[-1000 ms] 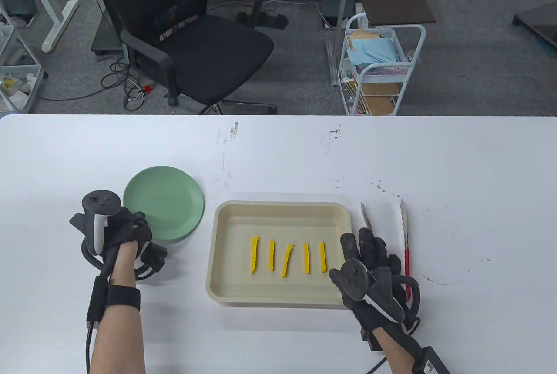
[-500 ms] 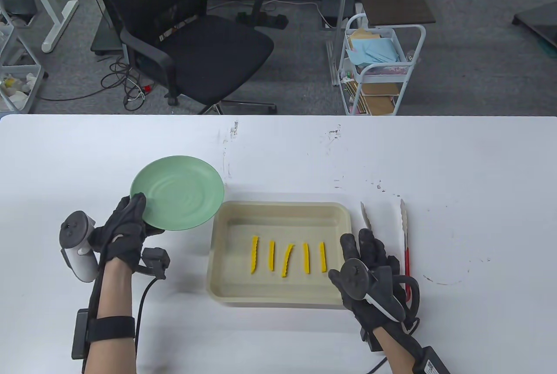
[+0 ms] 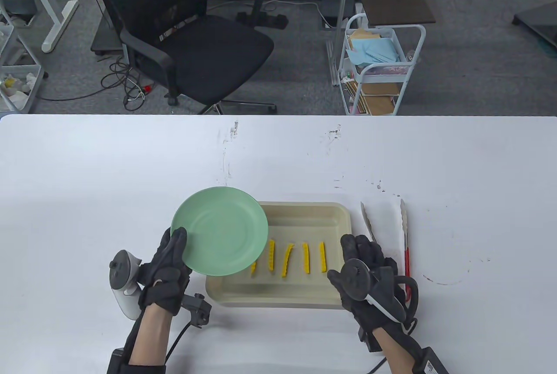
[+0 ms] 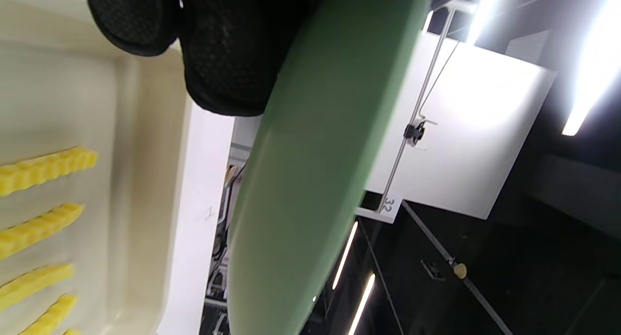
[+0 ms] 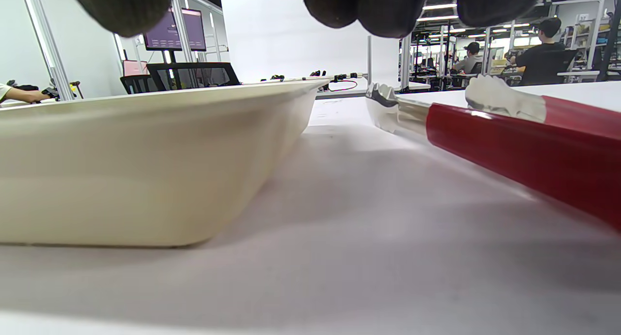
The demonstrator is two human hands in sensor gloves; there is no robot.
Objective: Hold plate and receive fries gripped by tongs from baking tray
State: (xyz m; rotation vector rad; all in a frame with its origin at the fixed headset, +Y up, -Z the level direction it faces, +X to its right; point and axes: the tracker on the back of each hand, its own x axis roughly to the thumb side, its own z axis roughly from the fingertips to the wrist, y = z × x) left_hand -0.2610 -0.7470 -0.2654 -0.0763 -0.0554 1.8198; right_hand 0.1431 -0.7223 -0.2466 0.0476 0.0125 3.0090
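Note:
My left hand (image 3: pixel 167 267) grips the near-left rim of the green plate (image 3: pixel 222 230) and holds it in the air over the left end of the cream baking tray (image 3: pixel 330 213). The plate's underside (image 4: pixel 310 179) and my fingers (image 4: pixel 228 48) fill the left wrist view. Several yellow crinkle fries (image 3: pixel 304 256) lie in a row in the tray; the plate hides part of the leftmost one. The red-handled metal tongs (image 3: pixel 405 235) lie on the table right of the tray. My right hand (image 3: pixel 365 256) rests over the tongs' left arm, holding nothing; the tongs (image 5: pixel 509 131) lie under its fingers.
The white table (image 3: pixel 87 165) spreads wide to the left and beyond the tray. A black office chair (image 3: pixel 187 35) and a white cart (image 3: pixel 378 65) stand behind the far edge. The tray wall (image 5: pixel 145 165) is close to my right hand.
My left hand has lifted the plate from the table left of the tray and carried it right, over the tray's left end. My right hand has barely moved.

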